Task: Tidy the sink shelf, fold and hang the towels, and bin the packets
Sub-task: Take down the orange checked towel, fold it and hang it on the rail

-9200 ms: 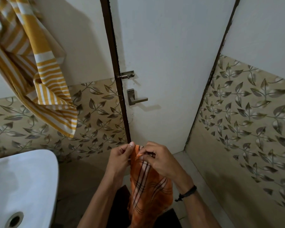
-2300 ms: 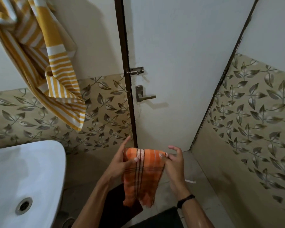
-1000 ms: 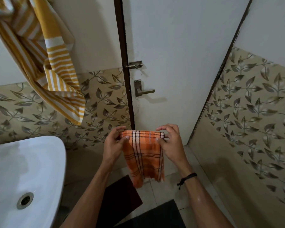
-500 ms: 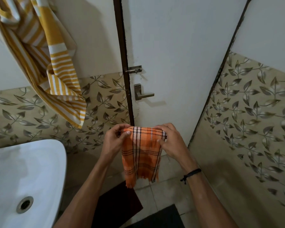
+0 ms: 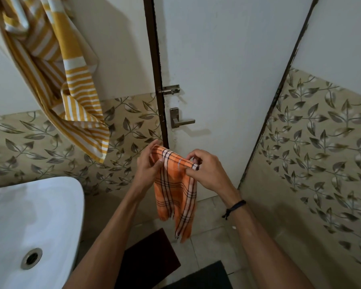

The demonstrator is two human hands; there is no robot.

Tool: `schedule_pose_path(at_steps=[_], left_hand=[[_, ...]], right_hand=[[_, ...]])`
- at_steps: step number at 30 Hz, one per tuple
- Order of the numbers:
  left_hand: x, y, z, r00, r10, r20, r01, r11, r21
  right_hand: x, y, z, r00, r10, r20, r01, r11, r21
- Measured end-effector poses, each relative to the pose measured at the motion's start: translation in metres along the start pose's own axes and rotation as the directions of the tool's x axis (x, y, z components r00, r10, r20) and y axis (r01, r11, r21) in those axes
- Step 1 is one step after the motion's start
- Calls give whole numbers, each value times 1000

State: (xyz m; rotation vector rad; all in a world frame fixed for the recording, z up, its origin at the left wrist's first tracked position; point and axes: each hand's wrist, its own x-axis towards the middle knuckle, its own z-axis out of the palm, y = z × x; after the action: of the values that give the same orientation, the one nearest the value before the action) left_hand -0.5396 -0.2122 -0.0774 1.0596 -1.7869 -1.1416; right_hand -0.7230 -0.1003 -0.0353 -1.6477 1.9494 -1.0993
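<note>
A small orange checked towel [image 5: 176, 190] hangs folded in front of me, its fringed lower end loose above the floor. My left hand [image 5: 149, 166] pinches its top left corner and my right hand [image 5: 207, 171] pinches the top right corner, the top edge tilted down to the right. A larger yellow and white striped towel [image 5: 71, 80] hangs crumpled on the wall at the upper left, above the sink. The shelf, packets and bin are out of view.
A white sink [image 5: 31, 226] with a metal drain fills the lower left. Straight ahead is a white door [image 5: 217, 59] with a bolt [image 5: 169, 90] and lever handle [image 5: 180, 121]. Leaf-patterned tiles line both walls. Dark mats [image 5: 150, 261] lie on the floor.
My hands came closer together, so the orange towel's top edge is shorter and slanted, and the cloth hangs narrower and longer than half a second ago.
</note>
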Motion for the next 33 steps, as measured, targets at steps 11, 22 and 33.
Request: schedule_pose_path(at_steps=[11,22,33], left_hand=[[-26,-18,0,936,-156,-314,130,986,-102],[-82,18,68,959,-33,281,86,980,-177],[-49,50,73,968,-36,-249,-74,905,-420]], right_hand=[[2,-20,18,996,-78,-45,74,993,-88],[5,-37,19,955,-113,-276,90,991,-95],[11,-39,0,968,-25,-250,139,883,449]])
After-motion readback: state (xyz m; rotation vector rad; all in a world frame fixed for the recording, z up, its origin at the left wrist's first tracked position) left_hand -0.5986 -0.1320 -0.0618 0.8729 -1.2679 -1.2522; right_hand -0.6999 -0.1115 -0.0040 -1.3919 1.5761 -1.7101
